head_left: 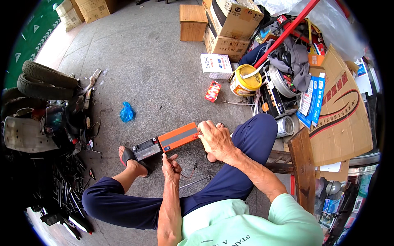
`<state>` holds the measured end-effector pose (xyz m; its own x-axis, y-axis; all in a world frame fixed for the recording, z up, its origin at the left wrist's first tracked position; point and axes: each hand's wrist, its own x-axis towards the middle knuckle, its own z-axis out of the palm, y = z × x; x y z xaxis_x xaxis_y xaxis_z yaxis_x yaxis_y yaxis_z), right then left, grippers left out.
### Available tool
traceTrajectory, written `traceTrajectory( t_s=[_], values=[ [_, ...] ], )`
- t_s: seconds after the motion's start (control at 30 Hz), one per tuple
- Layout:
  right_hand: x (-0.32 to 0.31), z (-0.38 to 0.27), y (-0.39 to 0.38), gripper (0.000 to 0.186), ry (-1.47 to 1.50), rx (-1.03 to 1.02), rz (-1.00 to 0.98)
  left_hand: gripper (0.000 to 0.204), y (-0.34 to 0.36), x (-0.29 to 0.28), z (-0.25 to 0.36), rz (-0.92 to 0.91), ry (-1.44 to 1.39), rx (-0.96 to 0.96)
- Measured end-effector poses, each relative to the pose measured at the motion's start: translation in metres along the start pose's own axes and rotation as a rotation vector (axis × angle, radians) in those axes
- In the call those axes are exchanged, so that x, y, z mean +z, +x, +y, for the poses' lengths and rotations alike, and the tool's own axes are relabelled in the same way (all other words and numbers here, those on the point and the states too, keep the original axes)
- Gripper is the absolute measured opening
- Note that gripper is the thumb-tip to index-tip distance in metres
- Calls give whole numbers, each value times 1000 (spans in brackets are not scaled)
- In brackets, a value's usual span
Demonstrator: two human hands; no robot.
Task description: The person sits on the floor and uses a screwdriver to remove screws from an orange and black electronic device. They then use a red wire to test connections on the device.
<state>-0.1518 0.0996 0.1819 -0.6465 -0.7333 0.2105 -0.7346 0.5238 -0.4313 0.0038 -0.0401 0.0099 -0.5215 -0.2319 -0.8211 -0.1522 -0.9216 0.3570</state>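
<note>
An orange battery (176, 137) with a grey band lies on the floor between my feet, end to end with a black and grey battery (147, 150). My right hand (215, 141) is closed at the orange battery's right end, its fingertips pinching a small red piece (196, 135) there. At the near left corner of the orange battery is my left hand (171, 167), forefinger pointing up to the edge and the other fingers curled. What it grips is hidden. A thin wire (189, 176) with a small dark end runs out beside that hand.
A metal rod (195, 181) lies near my legs. Ahead are a crumpled blue bag (127, 112) and a red packet (212, 91). Tyres (47, 80) and scattered tools (67, 186) are at left. At right stand a yellow-lidded bucket (246, 80), cartons (230, 24) and a wooden stool (301, 168).
</note>
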Motion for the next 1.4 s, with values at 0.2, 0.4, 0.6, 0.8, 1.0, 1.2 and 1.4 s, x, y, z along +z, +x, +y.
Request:
traceTrajectory(
  t_s=[0.2, 0.4, 0.6, 0.8, 1.0, 1.2, 1.4],
  values=[
    [-6, 4, -3, 24, 34, 38, -38, 65, 1, 3, 0, 23, -13, -6],
    [-6, 4, 22, 31, 293, 6, -107, 65, 1, 2, -3, 11, 12, 3],
    [22, -5, 32, 36, 917, 227, -228, 64, -1, 2, 1, 41, 5, -22],
    [46, 0, 21, 28, 1084, 328, 252, 61, -1, -2, -2, 64, 9, -27],
    [47, -8, 25, 39, 1074, 542, 562, 62, 3, -5, -4, 84, 36, -34],
    [57, -5, 22, 40, 1042, 507, 584, 63, 3, -2, -1, 78, 22, -6],
    [35, 3, 19, 40, 977, 448, 390, 63, 0, -2, 0, 49, 31, 15]
  ],
)
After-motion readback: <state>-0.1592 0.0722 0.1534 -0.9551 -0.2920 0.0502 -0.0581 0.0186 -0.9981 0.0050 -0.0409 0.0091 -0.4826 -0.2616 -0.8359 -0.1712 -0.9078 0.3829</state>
